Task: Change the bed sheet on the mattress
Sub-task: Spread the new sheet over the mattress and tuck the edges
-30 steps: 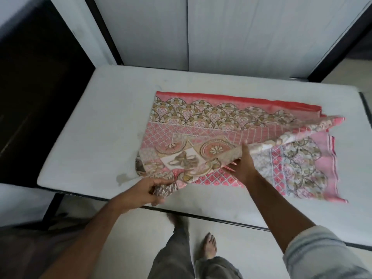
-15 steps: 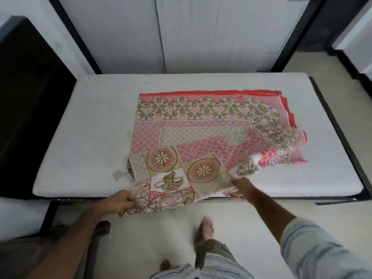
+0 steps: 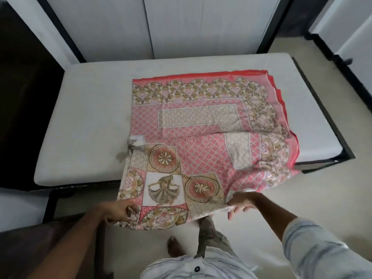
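Sheet [image 3: 201, 125]: patterned pink and red, partly folded, lying on the right half of the mattress [image 3: 90, 109], its near portion drawn off the front edge and hanging above the floor [image 3: 128, 250]. Left hand [image 3: 117, 211] grips the sheet's near left corner, fingers curled into bunched cloth. Right hand [image 3: 242, 203] holds the near edge further right, thumb on top, fingers loosely bent beneath the fabric. Between the two hands the cloth spans slack, showing medallion and dancer panels. Below the hands, a striped shirt [image 3: 201, 266] and one foot [image 3: 174, 246] are visible. Beyond the hands, the sheet's red border runs along its far and right sides, right side in stacked layers. Mattress to the left of the sheet is bare white, with a small dark mark beside the sheet's left edge. A black frame [image 3: 326, 117] carries the mattress. Grey panels [image 3: 201, 25] stand behind.
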Demonstrator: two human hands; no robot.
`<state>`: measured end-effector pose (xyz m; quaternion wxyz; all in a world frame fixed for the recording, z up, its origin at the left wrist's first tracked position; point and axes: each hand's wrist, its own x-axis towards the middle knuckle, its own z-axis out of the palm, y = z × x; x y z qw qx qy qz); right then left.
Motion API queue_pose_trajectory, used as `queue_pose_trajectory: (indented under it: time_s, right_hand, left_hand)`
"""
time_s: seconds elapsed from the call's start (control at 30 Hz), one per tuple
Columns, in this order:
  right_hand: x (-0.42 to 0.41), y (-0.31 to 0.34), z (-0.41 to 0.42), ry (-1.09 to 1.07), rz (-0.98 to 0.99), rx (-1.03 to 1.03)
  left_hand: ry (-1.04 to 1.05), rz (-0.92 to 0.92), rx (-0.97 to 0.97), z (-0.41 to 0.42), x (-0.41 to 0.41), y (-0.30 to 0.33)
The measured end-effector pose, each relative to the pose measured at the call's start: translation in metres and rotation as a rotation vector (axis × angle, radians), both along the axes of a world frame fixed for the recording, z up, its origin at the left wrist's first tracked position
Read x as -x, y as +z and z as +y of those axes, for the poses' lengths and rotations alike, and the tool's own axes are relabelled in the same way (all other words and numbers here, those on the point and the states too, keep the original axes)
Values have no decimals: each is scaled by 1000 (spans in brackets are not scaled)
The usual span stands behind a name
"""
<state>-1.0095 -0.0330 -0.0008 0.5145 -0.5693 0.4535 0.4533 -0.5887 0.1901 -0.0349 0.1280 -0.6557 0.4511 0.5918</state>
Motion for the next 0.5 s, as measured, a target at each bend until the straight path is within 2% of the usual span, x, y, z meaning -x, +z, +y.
queue_pose_trajectory:
  time_s: [0.1, 0.17, 0.27, 0.37, 0.5]
  right_hand:
    - [3, 2, -5, -129, -116, -69]
    - [-1, 12, -19, -338, -267, -9]
    - [-23, 69, -44, -560, -526, 332]
    - [-46, 129, -89, -697, -748, 643]
    - [-73, 204, -156, -794, -889, 1013]
  left_hand:
    - [113, 50, 60, -10, -12, 23]
    - [308, 96, 220, -21, -17, 50]
    - [641, 138, 543, -55, -17, 105]
    - [811, 82, 882, -106, -25, 171]
    - [1043, 37, 1369, -193, -54, 255]
